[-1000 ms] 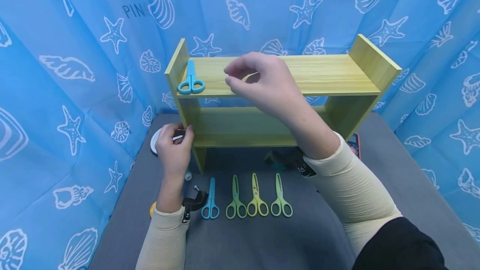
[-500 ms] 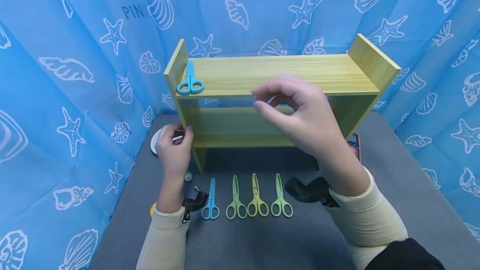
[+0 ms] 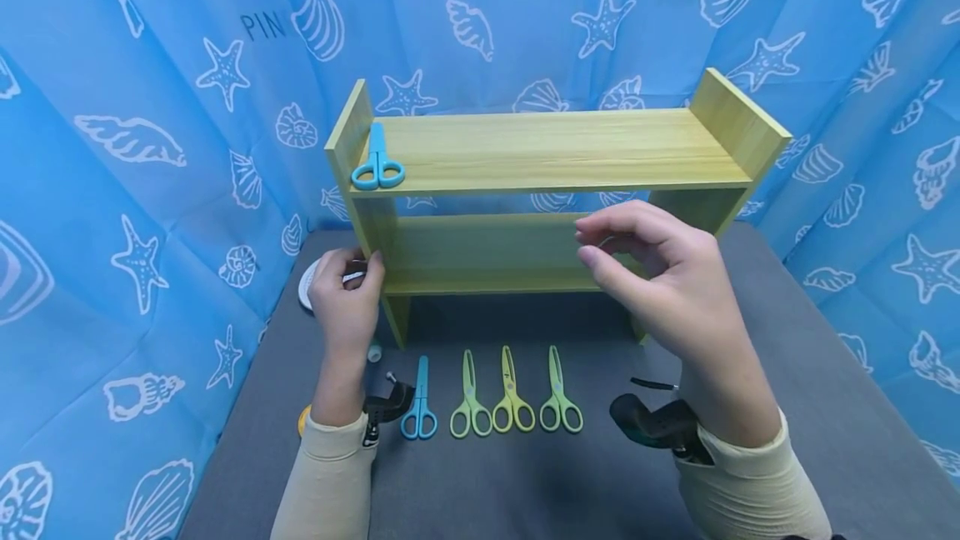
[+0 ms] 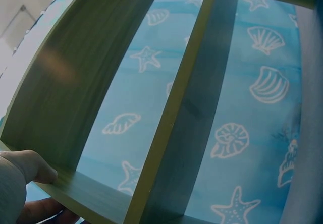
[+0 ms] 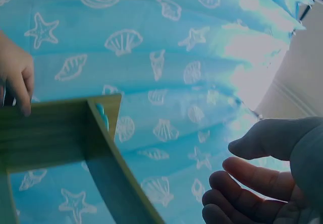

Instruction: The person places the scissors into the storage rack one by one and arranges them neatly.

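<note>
My left hand (image 3: pixel 345 298) grips the left side panel of a two-tier wooden shelf (image 3: pixel 555 148). In the left wrist view its thumb (image 4: pixel 35 166) presses the panel's inner face, with the fingers round the outside. My right hand (image 3: pixel 667 273) hangs in the air before the shelf's right part, fingers loosely curled and nothing between them. Blue scissors (image 3: pixel 378 158) lie at the left end of the top board, handles to the front. On the table in front stand in a row blue scissors (image 3: pixel 422 386), green scissors (image 3: pixel 469 398), yellow scissors (image 3: pixel 510 394) and more green scissors (image 3: pixel 557 394).
Behind my left hand a white round thing (image 3: pixel 306 283) shows in part. A small white-ended cylinder (image 3: pixel 374 352) lies by the shelf's left foot, and an orange edge (image 3: pixel 303 419) peeks out beside my left forearm. A blue shell-patterned curtain (image 3: pixel 480 7) surrounds the grey table (image 3: pixel 525 490).
My right hand has moved from over the top board to the right and down, towards the front. My left hand has stayed on the side panel, and the scissors have not moved.
</note>
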Motion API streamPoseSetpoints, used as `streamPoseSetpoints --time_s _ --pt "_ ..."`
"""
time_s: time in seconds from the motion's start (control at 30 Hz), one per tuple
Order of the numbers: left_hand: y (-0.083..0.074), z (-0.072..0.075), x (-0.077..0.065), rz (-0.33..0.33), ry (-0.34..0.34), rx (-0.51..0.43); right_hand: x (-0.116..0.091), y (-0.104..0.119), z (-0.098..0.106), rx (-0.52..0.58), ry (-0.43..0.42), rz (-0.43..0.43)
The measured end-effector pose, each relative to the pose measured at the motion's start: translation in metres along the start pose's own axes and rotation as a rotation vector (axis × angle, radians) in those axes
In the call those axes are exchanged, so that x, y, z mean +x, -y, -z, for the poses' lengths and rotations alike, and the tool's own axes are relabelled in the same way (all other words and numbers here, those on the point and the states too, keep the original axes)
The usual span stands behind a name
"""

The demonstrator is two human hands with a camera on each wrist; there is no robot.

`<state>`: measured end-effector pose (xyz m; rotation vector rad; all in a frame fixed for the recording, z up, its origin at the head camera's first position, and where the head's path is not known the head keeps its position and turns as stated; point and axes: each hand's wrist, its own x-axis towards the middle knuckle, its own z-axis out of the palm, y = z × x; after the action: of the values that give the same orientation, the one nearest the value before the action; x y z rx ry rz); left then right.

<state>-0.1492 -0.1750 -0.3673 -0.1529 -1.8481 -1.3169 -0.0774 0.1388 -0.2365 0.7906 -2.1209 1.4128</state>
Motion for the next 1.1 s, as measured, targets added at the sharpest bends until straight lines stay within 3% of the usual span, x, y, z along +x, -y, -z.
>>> streamPoseSetpoints --time_s 0.17,0.4,0.73,0.87,1.1 --pt "0.019 0.000 -0.001 0.011 -0.002 -0.003 -0.015 -0.015 0.010 -0.026 -0.027 -0.019" --pt "0.019 0.002 -0.001 0.026 0.010 0.001 -0.036 -0.033 0.020 -0.060 -0.023 -0.053" --pt "0.019 0.001 -0.003 0.023 0.012 0.009 -0.078 -0.068 0.023 -0.069 0.000 -0.247" --pt "0.014 -0.001 -0.002 0.023 0.007 0.009 -0.101 -0.085 0.016 -0.084 0.019 -0.314" --pt "-0.015 -0.001 -0.001 0.010 -0.008 0.017 -0.137 -0.112 -0.001 -0.080 0.068 -0.417"
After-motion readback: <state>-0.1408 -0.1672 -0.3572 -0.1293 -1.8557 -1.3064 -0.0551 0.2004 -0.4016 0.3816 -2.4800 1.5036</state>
